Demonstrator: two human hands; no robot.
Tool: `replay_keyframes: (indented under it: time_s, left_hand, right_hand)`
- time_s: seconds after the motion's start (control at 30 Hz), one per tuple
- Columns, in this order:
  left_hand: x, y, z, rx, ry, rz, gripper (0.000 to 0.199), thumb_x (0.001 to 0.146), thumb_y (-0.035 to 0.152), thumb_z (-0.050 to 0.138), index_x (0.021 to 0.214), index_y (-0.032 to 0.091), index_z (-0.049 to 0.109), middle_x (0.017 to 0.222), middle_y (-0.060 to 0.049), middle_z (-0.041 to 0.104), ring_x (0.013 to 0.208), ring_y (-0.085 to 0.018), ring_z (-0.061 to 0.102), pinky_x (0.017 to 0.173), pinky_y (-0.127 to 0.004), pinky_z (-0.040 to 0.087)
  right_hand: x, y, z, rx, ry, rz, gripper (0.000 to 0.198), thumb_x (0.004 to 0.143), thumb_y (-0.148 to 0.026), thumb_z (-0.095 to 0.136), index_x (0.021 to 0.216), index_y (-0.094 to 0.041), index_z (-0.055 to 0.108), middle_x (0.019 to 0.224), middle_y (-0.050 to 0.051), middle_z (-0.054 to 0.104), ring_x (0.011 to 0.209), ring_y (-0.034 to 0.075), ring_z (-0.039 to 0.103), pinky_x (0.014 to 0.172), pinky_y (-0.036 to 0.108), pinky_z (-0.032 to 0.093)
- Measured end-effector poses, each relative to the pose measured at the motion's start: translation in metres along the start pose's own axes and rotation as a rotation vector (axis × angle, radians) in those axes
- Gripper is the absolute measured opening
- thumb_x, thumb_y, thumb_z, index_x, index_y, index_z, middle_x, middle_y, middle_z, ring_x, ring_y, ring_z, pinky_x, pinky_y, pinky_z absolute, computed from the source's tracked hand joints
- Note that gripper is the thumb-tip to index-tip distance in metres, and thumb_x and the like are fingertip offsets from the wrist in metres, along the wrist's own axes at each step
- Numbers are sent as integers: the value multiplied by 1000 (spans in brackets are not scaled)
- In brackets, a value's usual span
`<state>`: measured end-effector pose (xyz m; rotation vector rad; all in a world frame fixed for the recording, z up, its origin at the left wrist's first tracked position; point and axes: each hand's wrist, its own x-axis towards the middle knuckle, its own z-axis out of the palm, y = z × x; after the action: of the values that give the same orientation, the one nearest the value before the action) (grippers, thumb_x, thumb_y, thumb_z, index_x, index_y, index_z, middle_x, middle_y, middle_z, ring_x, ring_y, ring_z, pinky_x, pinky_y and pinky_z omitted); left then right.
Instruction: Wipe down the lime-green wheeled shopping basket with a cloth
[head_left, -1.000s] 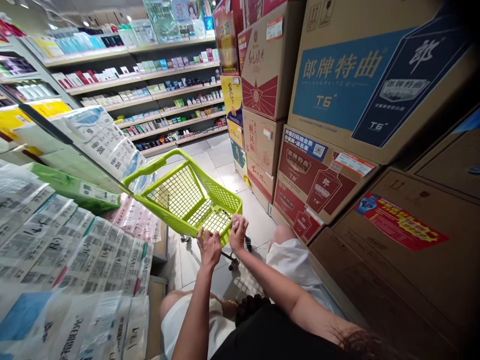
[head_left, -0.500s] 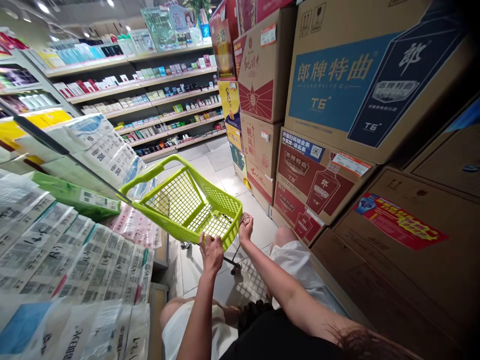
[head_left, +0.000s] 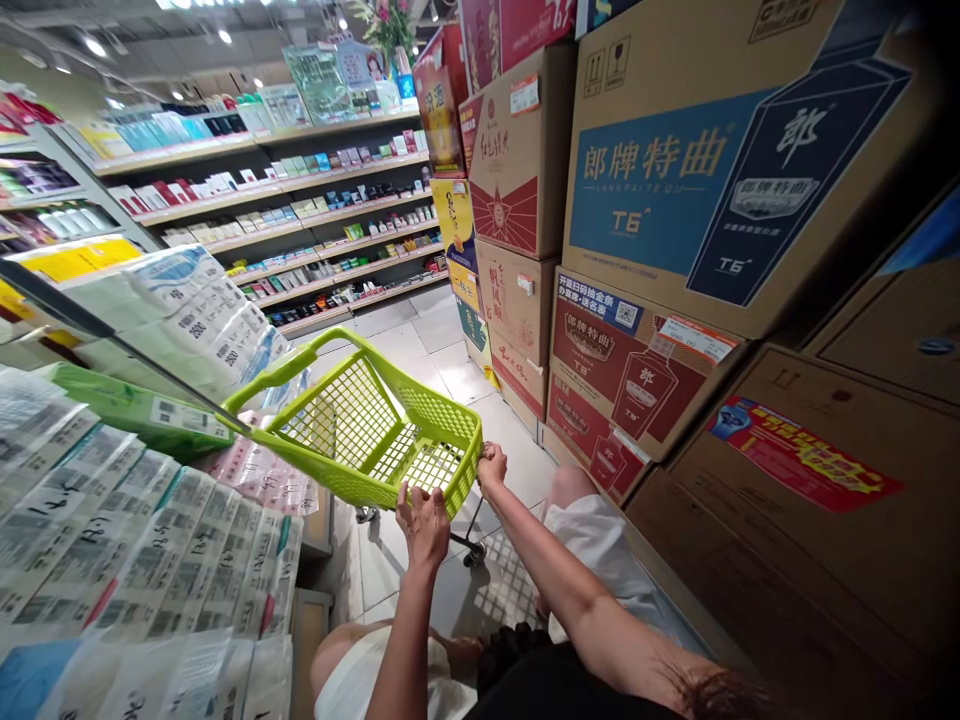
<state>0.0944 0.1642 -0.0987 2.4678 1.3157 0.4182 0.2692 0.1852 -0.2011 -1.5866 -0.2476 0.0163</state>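
A lime-green wheeled shopping basket [head_left: 459,488] stands tilted in the aisle just ahead of my knees. Nothing lies on its lattice floor. My left hand [head_left: 422,525] is closed on the rim of its near end, fingers hooked over the top edge. At the right corner of that same end, my right hand [head_left: 491,466] grips the basket's side; its fingertips are partly hidden. From the far left side of the basket a long dark pull handle [head_left: 176,378] slants up to the left. A small black wheel [head_left: 475,555] touches the floor below my hands.
Stacked cardboard liquor cartons [head_left: 652,190] rise close on my right. On the left, wrapped paper packs [head_left: 112,520] are piled beside the basket, with a green pack [head_left: 142,408] among them. Shelves of small boxed goods [head_left: 300,210] stand across the pale tiled floor [head_left: 420,335].
The view has tilted up slightly, so the scene sits a little lower. Both hands keep their places on the basket, which has hardly moved.
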Motion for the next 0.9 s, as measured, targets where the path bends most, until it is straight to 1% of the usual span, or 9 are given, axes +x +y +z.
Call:
replay_keyframes:
  time_s: [0.13,0.2,0.37,0.43,0.5,0.57,0.73,0.8,0.9]
  left_hand:
    - [-1,1,0,-4,-13,-1,52,102,45,21,97,25,69,112,-11,52,149,-32,15,117,-58,27]
    - [-1,2,0,0,-8,-4,52,102,45,21,98,25,69,113,-11,52,149,-32,15,117,-57,28]
    - [-1,3,0,1,-14,-5,53,103,45,20,96,25,69,112,-11,52,149,-32,15,116,-57,28]
    - [-1,3,0,-1,-16,-4,53,103,45,20,96,26,69,112,-11,52,149,-31,15,117,-57,28]
    - [-1,4,0,-2,-13,-7,52,103,46,21,96,26,69,111,-10,52,149,-31,15,117,-56,27]
    - [-1,4,-1,-3,-12,-9,53,103,45,21,97,26,69,112,-11,52,149,-31,15,117,-56,27]
    - [-1,4,0,10,-28,-2,54,103,47,20,100,25,69,113,-11,52,149,-32,14,117,-57,27]
    - [0,4,0,19,-29,0,55,103,46,19,98,24,69,112,-11,52,149,-32,13,117,-57,28]
    - [1,3,2,40,-12,4,53,103,44,20,99,24,69,112,-11,53,148,-32,15,117,-56,28]
  right_hand:
    - [7,-10,6,-6,39,-35,39,75,-17,47,109,-19,65,109,9,64,93,19,62,86,28,49]
    - [7,-11,4,-37,14,-37,40,75,-16,47,110,-19,66,116,11,62,101,20,61,91,30,49]
    - [12,-7,-3,-94,-51,88,32,69,-14,51,97,-20,67,88,3,62,78,19,58,75,26,49]
    - [17,-12,-2,-97,-64,91,35,70,-14,53,102,-21,67,95,3,62,79,18,58,75,26,48]
    - [19,-16,0,-107,-66,90,41,72,-14,54,110,-21,66,109,7,61,87,19,60,81,27,48]
    - [16,-16,0,-105,-61,87,42,72,-15,54,113,-21,64,114,9,59,93,20,59,83,27,47]
    - [9,-6,-6,-107,-110,177,25,66,-12,54,86,-23,61,81,-2,55,74,17,51,67,22,41]
    - [13,-11,-6,-110,-116,181,28,67,-11,53,90,-23,62,85,-1,56,74,16,52,68,22,42]
    - [15,-23,-6,-75,-112,115,40,72,-12,53,109,-24,63,110,5,59,90,18,58,80,24,44]
